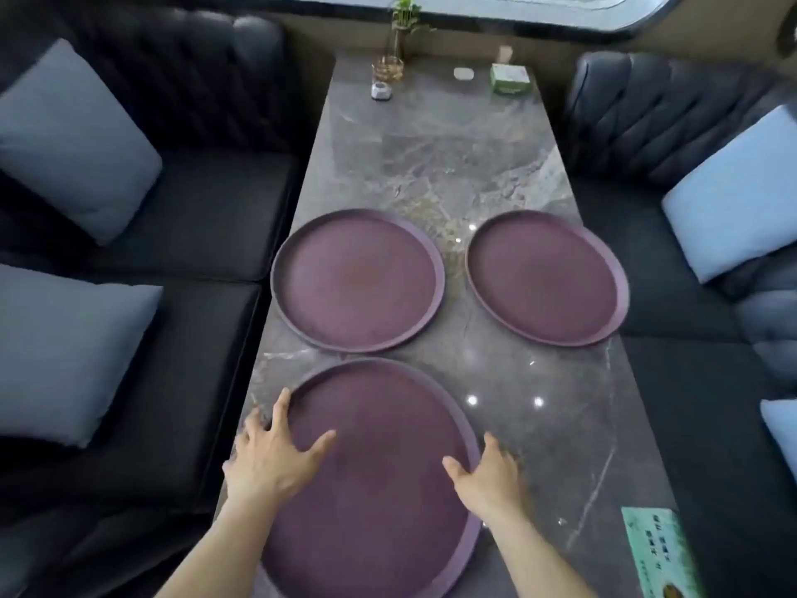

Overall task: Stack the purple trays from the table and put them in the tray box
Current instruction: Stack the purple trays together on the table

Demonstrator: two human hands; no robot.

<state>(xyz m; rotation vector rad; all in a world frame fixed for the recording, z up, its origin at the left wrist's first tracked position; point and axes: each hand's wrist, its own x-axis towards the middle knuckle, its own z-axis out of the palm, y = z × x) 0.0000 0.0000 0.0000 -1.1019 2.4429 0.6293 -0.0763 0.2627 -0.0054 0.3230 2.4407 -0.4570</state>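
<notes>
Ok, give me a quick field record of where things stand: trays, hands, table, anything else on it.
setting: marble table between dark sofas
trays: three round purple trays, none stacked
near tray: closest to the person, both hands on it
far left tray: flat on table, untouched
far right tray: flat on table, untouched
left hand: on near tray's left rim, thumb inside
right hand: on near tray's right rim
far end: plant vase, green box
tray box: not in view

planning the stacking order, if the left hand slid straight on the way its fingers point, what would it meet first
Probably the far left tray: the left hand on the near tray points up-table towards it. Only bare table lies between.
</notes>
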